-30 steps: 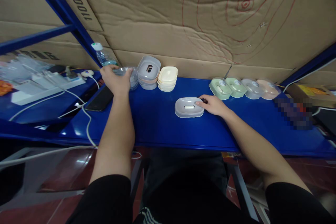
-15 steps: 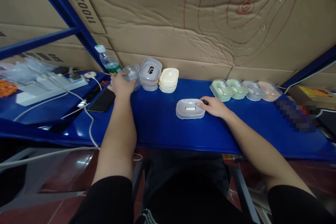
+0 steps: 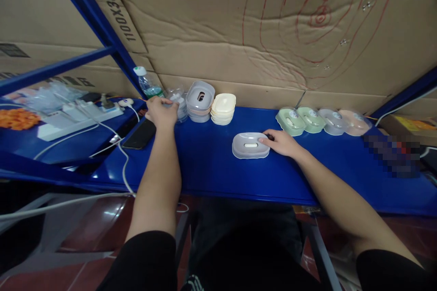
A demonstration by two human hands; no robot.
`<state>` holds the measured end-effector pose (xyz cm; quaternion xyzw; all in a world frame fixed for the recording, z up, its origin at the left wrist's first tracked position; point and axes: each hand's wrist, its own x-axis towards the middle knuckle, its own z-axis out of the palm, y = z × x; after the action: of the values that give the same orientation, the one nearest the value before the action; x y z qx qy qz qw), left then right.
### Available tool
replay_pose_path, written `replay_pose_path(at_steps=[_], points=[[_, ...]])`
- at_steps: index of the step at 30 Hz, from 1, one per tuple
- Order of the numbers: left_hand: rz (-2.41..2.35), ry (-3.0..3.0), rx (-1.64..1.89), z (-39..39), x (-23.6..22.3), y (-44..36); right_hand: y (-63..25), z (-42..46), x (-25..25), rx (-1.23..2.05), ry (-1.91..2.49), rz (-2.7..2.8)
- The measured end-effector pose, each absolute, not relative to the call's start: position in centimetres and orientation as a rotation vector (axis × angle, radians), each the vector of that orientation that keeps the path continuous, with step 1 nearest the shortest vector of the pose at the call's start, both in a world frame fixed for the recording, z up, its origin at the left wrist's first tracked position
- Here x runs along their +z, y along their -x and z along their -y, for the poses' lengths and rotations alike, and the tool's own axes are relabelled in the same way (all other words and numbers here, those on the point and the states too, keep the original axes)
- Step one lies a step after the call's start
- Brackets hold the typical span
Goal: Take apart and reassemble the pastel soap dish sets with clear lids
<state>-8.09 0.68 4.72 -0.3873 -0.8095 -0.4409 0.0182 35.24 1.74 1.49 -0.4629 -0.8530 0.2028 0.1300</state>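
A shallow grey soap dish (image 3: 251, 151) with a white insert in its middle slot lies on the blue table. My right hand (image 3: 282, 142) grips its right end, thumb on the rim and fingers curled behind. At the left, my left hand (image 3: 162, 111) reaches to a stack of clear plastic covers (image 3: 180, 107), its fingers bent at the stack's near left side; the hand partly hides them. Right beside the covers stand stacked grey dishes (image 3: 200, 95), with a peach one among them, and a pile of cream trays (image 3: 223, 104).
Covered soap dishes, green (image 3: 290, 121), grey (image 3: 331, 121) and peach (image 3: 355, 122), line the back right. A water bottle (image 3: 148, 84) and a black phone (image 3: 139, 135) are near my left hand. White cables (image 3: 124, 168) and a power strip (image 3: 80, 120) lie farther left. Cardboard (image 3: 205, 32) walls the back.
The view has shifted slightly, so everything sits a little lower and to the right. My left hand stays at the clear covers, and my right hand keeps hold of the grey dish.
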Motion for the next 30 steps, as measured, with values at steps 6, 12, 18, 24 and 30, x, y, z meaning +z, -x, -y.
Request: replay_pose_path(at_steps=[6, 12, 18, 24, 30], points=[[2.082, 1.104, -1.65, -0.5, 5.5, 7.3, -35.2, -1.6, 1.7, 0.591, 1.366, 2.481], [1.802, 1.107, -1.858, 0.7, 7.4, 2.2, -35.0, -1.3, 1.9, 0.605, 1.353, 2.442], [1.69, 1.985, -2.141, 2.1, 6.1, -5.3, -35.4, -1.4, 1.7, 0.541, 1.126, 2.11], [1.788, 2.826, -1.889, 3.5, 4.3, -9.7, -35.2, -0.3, 2.1, 0.71, 0.852, 1.914], [2.016, 2.725, -1.111, 3.8, 5.2, -9.2, -34.3, -0.5, 1.8, 0.901, 1.041, 1.925]])
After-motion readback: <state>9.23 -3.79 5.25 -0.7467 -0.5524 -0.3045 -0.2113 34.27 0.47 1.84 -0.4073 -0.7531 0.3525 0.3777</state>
